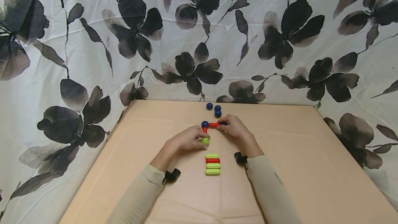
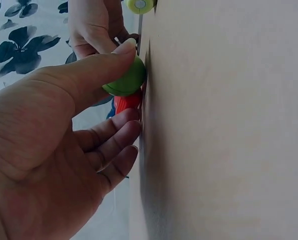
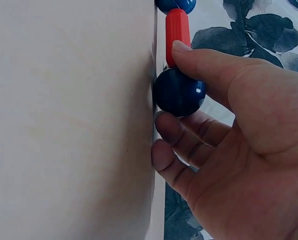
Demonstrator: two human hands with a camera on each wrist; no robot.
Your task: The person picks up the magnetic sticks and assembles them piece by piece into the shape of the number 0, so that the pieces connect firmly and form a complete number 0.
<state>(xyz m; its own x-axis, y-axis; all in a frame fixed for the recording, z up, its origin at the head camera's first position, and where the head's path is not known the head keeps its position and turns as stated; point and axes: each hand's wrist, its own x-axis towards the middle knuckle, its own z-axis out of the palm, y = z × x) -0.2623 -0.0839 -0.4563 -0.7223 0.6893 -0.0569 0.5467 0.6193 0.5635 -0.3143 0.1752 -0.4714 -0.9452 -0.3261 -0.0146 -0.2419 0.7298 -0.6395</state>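
Near the counter's (image 1: 280, 168) far edge, the left hand (image 1: 188, 138), its grip nearly closed, pinches a glossy green ball (image 1: 205, 141) below a short red rod (image 1: 205, 130); the right hand (image 1: 237, 127) closely grips a glossy dark-blue ball (image 3: 179, 92) ending a ridged red bar (image 1: 214, 125).

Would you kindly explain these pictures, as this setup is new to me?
No machine here: a person works with two bare hands. The wide picture comes from a head-worn camera, the close ones from a camera on each wrist. On the tan tabletop, three glossy blue balls lie towards the far edge; one red and three lime-green rods lie in a row nearer the person. The left hand holds a rounded green piece at the end of a red rod; the right hand holds another red rod near a blue ball. A further blue ball sits where these rods meet.
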